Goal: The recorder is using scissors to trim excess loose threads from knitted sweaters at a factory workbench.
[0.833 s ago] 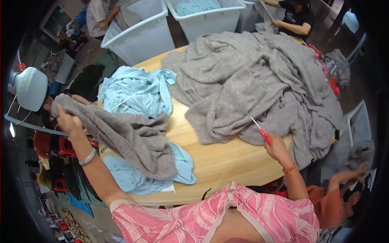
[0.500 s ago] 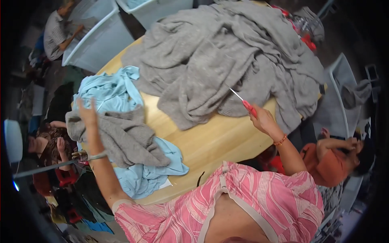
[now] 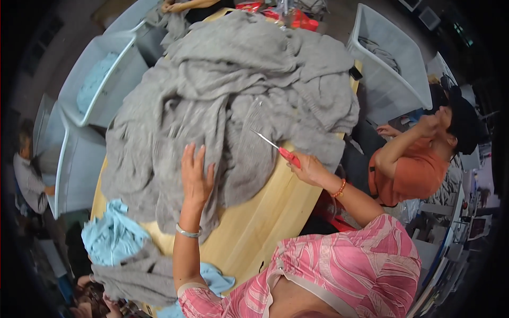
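A large heap of grey knitted garments (image 3: 233, 79) covers most of the table. My left hand (image 3: 195, 172) is over the near part of this heap, palm down with fingers apart, holding nothing. In my right hand (image 3: 310, 168) is a red-handled tool (image 3: 289, 157) with a thin, pointed metal shaft. Its exact kind is not clear. The shaft points up and left across the grey knit, and I cannot tell whether its tip touches the cloth. Beside my left forearm lie a light blue garment (image 3: 114, 233) and a smaller grey garment (image 3: 140, 273).
The pale wooden table (image 3: 260, 220) shows along its near edge. Large plastic bins (image 3: 85, 159) stand at the left, and another bin (image 3: 392, 79) with grey cloth at the right. A co-worker in an orange top (image 3: 408, 175) is close on my right. Red packages (image 3: 302, 20) lie at the far end.
My left hand has moved from the light blue and small grey garments onto the big grey heap. My right hand still holds the red-handled tool. The view has turned.
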{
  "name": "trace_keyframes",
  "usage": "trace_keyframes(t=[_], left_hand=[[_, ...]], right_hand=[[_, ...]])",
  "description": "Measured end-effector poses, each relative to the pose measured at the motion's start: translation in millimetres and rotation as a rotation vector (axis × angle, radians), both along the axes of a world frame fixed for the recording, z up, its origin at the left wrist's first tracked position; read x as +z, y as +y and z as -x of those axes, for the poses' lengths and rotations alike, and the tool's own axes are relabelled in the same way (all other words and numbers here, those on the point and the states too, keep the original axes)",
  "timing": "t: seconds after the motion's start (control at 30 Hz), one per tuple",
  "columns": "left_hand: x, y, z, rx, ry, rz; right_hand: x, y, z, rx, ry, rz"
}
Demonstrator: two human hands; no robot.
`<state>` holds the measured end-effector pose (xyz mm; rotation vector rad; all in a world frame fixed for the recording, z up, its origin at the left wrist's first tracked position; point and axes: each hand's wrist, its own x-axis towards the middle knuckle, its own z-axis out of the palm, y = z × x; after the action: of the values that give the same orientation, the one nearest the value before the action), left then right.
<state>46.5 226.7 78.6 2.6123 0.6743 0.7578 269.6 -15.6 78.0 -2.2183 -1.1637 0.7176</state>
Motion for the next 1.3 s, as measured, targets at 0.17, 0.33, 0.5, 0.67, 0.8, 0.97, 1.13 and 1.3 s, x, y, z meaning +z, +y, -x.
trace_keyframes(t=[0.17, 0.33, 0.5, 0.67, 0.8, 0.97, 1.13, 1.3], left_hand=[[-7, 26, -153, -0.176, 0.128, -0.143], [-29, 69, -292, -0.194, 0.318, -0.316], [-71, 129, -357, 0.005, 0.343, -0.407], [-47, 165, -328, 0.008, 0.168, -0.326], [15, 206, -214, 0.147, -0.007, -0.253], [121, 135, -90, 0.216, 0.04, -0.227], [139, 59, 20, 0.485, 0.273, -0.328], [100, 47, 40, 0.45, 1.004, 0.357]], right_hand=[[-14, -9, -57, -0.058, 0.051, 0.02], [-19, -32, -106, -0.174, 0.15, 0.065], [-39, -54, -131, -0.197, 0.119, -0.01], [-44, -58, -143, -0.193, 0.207, -0.033], [-38, -47, -147, -0.157, 0.165, -0.082], [-28, -34, -165, -0.167, 0.188, -0.063], [-21, -9, -168, -0.179, 0.252, -0.169], [-30, 6, -164, -0.173, 0.32, -0.157]])
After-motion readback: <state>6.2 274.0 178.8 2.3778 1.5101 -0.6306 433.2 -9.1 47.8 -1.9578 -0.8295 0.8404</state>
